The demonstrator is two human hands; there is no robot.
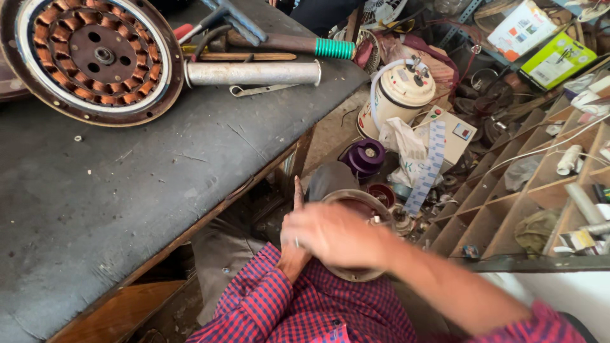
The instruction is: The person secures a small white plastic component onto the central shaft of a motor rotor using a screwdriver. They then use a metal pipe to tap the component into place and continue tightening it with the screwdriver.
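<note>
A round metal motor cover with a dark reddish inside rests on my lap, below the bench edge. My left hand grips its left rim, one finger pointing straight up. My right hand reaches across from the right and lies over the cover's middle. It is blurred with motion, so its grip does not show, and it hides most of the cover and part of my left hand. Both sleeves are red and blue check.
A dark workbench at the left carries a round stator with copper windings, a metal tube and a green-gripped tool. On the floor ahead stand a white appliance and a purple part. Wooden compartments fill the right.
</note>
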